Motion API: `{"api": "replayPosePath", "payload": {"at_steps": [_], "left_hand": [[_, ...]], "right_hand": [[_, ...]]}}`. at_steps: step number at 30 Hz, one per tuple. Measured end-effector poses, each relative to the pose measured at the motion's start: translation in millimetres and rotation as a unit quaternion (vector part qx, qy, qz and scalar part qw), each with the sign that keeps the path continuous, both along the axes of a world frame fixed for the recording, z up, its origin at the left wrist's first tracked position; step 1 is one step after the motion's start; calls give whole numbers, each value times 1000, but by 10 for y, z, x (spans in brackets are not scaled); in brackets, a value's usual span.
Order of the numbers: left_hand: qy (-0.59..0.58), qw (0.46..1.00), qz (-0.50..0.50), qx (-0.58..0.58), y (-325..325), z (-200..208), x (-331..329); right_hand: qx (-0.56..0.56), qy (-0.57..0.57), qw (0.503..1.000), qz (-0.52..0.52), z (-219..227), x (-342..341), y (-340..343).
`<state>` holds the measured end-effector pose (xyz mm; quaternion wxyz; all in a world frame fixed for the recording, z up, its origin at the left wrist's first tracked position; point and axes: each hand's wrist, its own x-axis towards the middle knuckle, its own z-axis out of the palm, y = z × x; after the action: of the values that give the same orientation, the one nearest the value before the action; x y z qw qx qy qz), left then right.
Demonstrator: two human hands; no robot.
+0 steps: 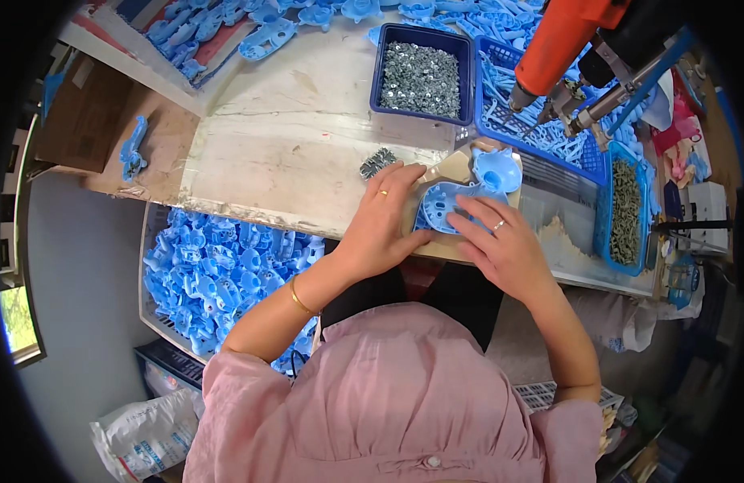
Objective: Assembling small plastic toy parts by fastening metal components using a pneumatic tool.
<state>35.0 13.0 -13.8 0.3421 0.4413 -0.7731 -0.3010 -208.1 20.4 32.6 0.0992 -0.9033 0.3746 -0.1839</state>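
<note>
A blue plastic shell part (446, 201) with a hollow inside and small holes lies in a tan fixture (446, 171) at the table's front edge. Its rounded cup-shaped end (497, 171) points to the far right. My right hand (500, 241) rests over the near right side of the shell, fingers spread and touching it. At the fixture's left side is my left hand (380, 217), its fingers stretched out and the thumb near the shell's lower left edge. Just beyond the left fingertips sits a small heap of metal screws (377, 163).
An orange power screwdriver (561, 52) hangs at the upper right. Beyond the fixture stand a dark blue bin of small metal pieces (420, 80) and a blue basket of slim blue parts (541, 133). A blue tray of screws (625, 213) is right; a crate of blue parts (227, 282) is lower left.
</note>
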Motion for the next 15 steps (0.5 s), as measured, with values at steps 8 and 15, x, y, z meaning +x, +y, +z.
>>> {"api": "replayPosePath", "payload": {"at_steps": [8, 15], "left_hand": [[-8, 1000, -14, 4, 2, 16, -16], [-19, 999, -25, 13, -28, 36, 13]], "right_hand": [[22, 69, 997, -18, -56, 99, -30], [53, 132, 990, 1, 41, 92, -74]]}}
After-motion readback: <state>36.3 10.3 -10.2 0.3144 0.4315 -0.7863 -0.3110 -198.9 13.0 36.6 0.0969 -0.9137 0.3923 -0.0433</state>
